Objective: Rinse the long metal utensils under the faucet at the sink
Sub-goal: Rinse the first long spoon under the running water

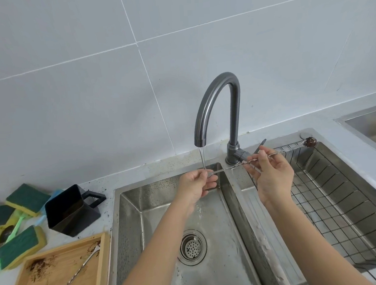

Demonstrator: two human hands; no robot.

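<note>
A long twisted metal spoon [233, 167] stretches across the sink divider, its bowl at the far right [310, 142] caked with brown grounds. My left hand [196, 184] pinches its left end right under the thin stream of water from the grey faucet [216, 109]. My right hand [271, 176] holds the spoon's middle over the divider. A second long twisted utensil [80, 269] lies in the wooden tray [102, 270] at lower left.
The left basin [222, 240] has a round drain strainer [191, 246]. The right basin holds a wire rack [342, 198]. A black cup [70, 211] and several green-and-yellow sponges [18, 245] sit on the counter at left. Brown grounds are scattered in the tray.
</note>
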